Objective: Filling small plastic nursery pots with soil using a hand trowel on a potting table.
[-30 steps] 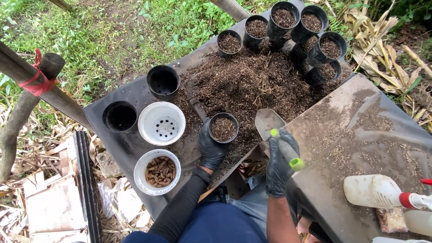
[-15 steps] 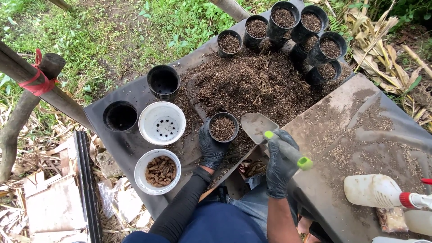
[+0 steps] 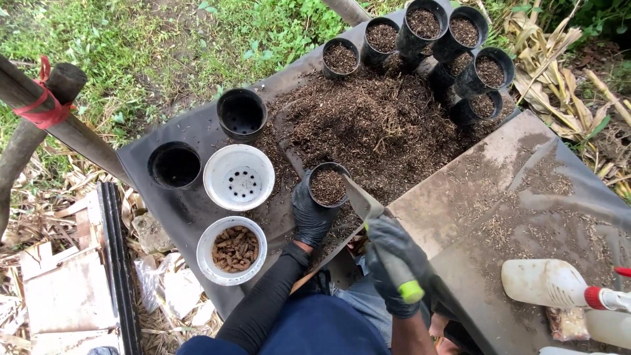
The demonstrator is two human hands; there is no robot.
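Note:
My left hand (image 3: 312, 213), in a black glove, grips a small black pot (image 3: 328, 186) partly filled with dark soil. It stands at the near edge of a large soil heap (image 3: 374, 121) on a dark sheet. My right hand (image 3: 394, 260), also gloved, holds a metal trowel (image 3: 360, 200) by its green-tipped handle. The blade is tilted on edge at the pot's right rim.
Several soil-filled black pots (image 3: 460, 46) cluster at the far end. Two empty black pots (image 3: 241, 113) (image 3: 175, 165), an empty white pot (image 3: 238, 177) and a white pot of brown pellets (image 3: 232, 250) stand left. A white spray bottle (image 3: 552, 284) lies at the right.
The trowel swung left from the bare sheet to the pot and its blade tipped onto its edge at the rim. My left hand kept hold of the pot.

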